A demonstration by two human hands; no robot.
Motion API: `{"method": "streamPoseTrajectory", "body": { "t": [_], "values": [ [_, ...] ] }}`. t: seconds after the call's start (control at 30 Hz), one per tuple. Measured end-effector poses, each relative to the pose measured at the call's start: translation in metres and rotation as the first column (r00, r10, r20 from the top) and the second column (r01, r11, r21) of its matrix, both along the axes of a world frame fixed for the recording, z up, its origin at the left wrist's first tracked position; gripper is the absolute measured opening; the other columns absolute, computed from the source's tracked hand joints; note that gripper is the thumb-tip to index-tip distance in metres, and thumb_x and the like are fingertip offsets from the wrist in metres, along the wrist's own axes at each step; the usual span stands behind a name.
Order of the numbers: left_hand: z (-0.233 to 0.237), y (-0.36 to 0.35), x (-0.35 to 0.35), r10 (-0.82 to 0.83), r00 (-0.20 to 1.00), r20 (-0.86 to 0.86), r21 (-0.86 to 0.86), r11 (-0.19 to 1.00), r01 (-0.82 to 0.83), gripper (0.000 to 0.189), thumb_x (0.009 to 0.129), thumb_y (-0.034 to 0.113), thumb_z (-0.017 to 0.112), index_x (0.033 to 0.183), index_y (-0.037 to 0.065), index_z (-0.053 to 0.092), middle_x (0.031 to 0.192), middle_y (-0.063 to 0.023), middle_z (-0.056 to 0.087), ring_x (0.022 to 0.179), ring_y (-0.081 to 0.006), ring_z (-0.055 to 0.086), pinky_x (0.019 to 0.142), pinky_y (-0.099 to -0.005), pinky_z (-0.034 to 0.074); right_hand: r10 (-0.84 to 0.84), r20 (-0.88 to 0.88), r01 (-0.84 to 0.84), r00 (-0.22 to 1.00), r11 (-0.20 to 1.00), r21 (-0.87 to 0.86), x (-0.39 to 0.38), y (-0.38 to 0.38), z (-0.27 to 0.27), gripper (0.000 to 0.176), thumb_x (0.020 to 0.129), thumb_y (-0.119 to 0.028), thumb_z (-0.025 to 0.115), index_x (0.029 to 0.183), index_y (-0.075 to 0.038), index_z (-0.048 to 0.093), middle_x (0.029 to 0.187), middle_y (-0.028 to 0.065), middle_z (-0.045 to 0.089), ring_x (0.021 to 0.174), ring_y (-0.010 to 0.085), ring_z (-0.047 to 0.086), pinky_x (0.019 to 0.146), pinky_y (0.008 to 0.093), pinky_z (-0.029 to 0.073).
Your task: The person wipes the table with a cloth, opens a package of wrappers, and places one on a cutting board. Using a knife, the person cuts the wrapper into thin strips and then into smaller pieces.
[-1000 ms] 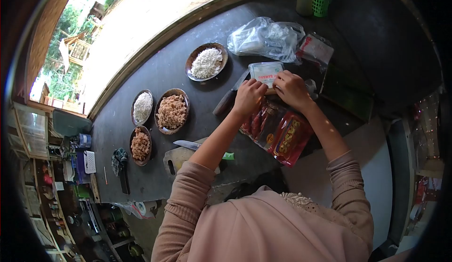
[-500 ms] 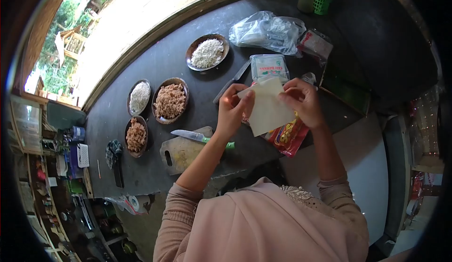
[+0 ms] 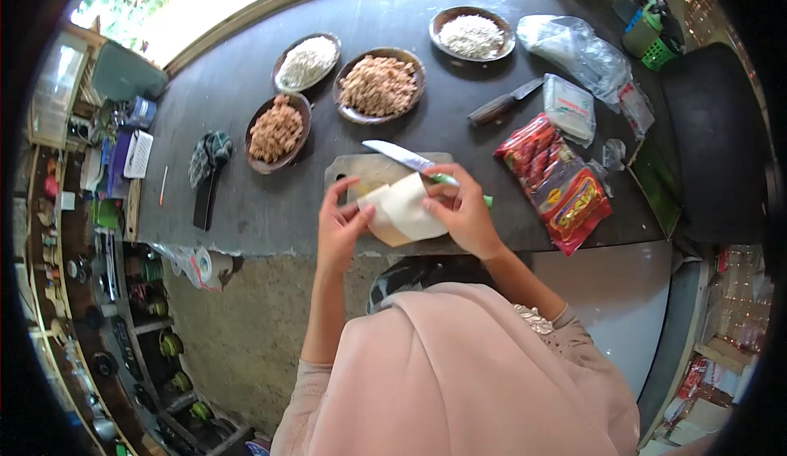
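Both my hands hold a thin, pale square pastry wrapper (image 3: 406,210) by its sides, with a fold or overlap showing across it. My left hand (image 3: 344,225) pinches the left edge between thumb and fingers. On the other side, my right hand (image 3: 466,214) grips the right edge. Below and behind the wrapper lies a worn cutting board (image 3: 348,163), partly covered. A knife (image 3: 398,154) with a green handle rests on the board; my right hand hides part of the handle.
Bowls of brown crumbly filling (image 3: 379,86) and white crumbs (image 3: 471,36) stand farther back. Right of the board are a red sausage packet (image 3: 553,186), a white packet (image 3: 570,110), a second knife (image 3: 504,102) and a plastic bag (image 3: 574,50). A dark-handled item with cloth (image 3: 209,161) lies left.
My hands have carried the wrapper left, from above the packets to the front of the cutting board. The camera view has shifted, showing more of the red packet.
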State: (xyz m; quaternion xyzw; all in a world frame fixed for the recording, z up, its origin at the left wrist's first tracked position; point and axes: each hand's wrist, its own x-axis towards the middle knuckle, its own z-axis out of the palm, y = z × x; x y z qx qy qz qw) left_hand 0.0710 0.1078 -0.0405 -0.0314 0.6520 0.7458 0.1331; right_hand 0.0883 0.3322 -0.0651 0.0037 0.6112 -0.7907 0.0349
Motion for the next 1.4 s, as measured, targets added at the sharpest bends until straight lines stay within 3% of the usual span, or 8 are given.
{"method": "streamPoseTrajectory", "body": {
  "t": [0.13,0.23,0.33,0.57,0.63,0.93,1.3,1.4],
  "values": [
    [0.004,-0.034,-0.037,0.065,0.976,-0.209,-0.083,0.993,-0.084,0.052,0.092,0.008,0.069,0.138,0.004,0.046,0.117,-0.0159,0.069,0.105,-0.0200,0.066,0.084,-0.0326,0.055,-0.137,-0.150,0.180,0.979,0.927,0.329,-0.031,-0.008,0.020,0.033,0.087,0.001,0.068,0.117,-0.006,0.059,0.094,0.0085,0.069,0.077,0.0163,0.066,0.069,0.0276,0.053],
    [0.014,-0.059,-0.042,-0.103,0.887,-0.449,-0.611,0.761,-0.221,0.044,0.091,0.010,0.069,0.132,0.003,0.053,0.121,-0.0140,0.068,0.112,-0.0252,0.064,0.092,-0.0398,0.051,-0.118,-0.353,0.345,0.928,0.628,0.698,-0.031,0.000,0.005,0.026,0.083,-0.008,0.071,0.108,-0.008,0.064,0.090,0.0069,0.063,0.082,0.0268,0.061,0.076,0.0381,0.050],
    [-0.009,-0.073,-0.036,-0.203,0.859,-0.471,-0.623,0.765,-0.160,0.038,0.088,0.010,0.070,0.124,0.005,0.060,0.120,-0.0148,0.067,0.115,-0.0325,0.062,0.098,-0.0461,0.047,0.001,-0.358,0.357,0.934,0.066,0.932,-0.014,-0.003,-0.011,0.029,0.083,-0.020,0.073,0.109,-0.011,0.064,0.099,0.0061,0.057,0.095,0.0248,0.056,0.082,0.0393,0.045],
    [-0.042,-0.058,-0.024,-0.584,0.640,-0.500,-0.779,0.626,-0.037,0.040,0.084,0.015,0.072,0.122,0.011,0.063,0.141,-0.0143,0.053,0.135,-0.0365,0.045,0.113,-0.0504,0.034,-0.150,-0.286,0.282,0.946,-0.047,0.958,-0.004,-0.026,-0.024,0.027,0.090,-0.016,0.065,0.115,-0.010,0.060,0.096,0.0087,0.059,0.096,0.0300,0.060,0.081,0.0432,0.047],
    [-0.045,-0.056,-0.032,-0.665,0.567,-0.486,-0.820,0.571,-0.034,0.039,0.085,0.016,0.071,0.122,0.012,0.063,0.141,-0.0141,0.053,0.136,-0.0355,0.044,0.114,-0.0496,0.033,-0.228,-0.311,0.351,0.923,0.165,0.922,0.006,-0.034,-0.014,0.033,0.094,-0.014,0.058,0.127,-0.012,0.056,0.091,0.0122,0.059,0.087,0.0355,0.066,0.075,0.0495,0.052],
    [-0.050,-0.065,-0.061,-0.722,0.464,-0.514,-0.807,0.590,0.022,0.039,0.079,0.016,0.076,0.116,0.014,0.068,0.135,-0.0087,0.058,0.129,-0.0305,0.050,0.104,-0.0455,0.040,-0.033,-0.024,0.028,0.999,0.128,0.991,0.032,-0.081,0.008,0.075,0.088,-0.003,0.056,0.154,-0.034,0.036,0.082,0.0129,0.057,0.063,0.0337,0.066,0.057,0.0450,0.056],
    [-0.044,-0.050,-0.076,-0.461,0.592,-0.661,-0.604,0.795,-0.056,0.061,0.076,0.026,0.081,0.129,0.006,0.056,0.134,-0.0115,0.057,0.130,-0.0355,0.049,0.110,-0.0512,0.037,-0.045,-0.005,0.005,0.999,-0.003,1.000,0.026,-0.095,0.000,0.077,0.087,-0.003,0.057,0.154,-0.037,0.037,0.078,0.0095,0.054,0.058,0.0295,0.064,0.052,0.0429,0.054],
    [-0.036,-0.039,-0.099,-0.569,0.451,-0.687,-0.651,0.758,-0.035,0.069,0.078,0.033,0.080,0.133,0.003,0.051,0.137,-0.0146,0.055,0.132,-0.0358,0.048,0.113,-0.0521,0.034,-0.047,0.013,-0.013,0.999,-0.015,1.000,0.025,-0.097,0.005,0.074,0.088,-0.003,0.057,0.152,-0.035,0.039,0.078,0.0098,0.054,0.058,0.0312,0.063,0.052,0.0440,0.053]
  ]
}}
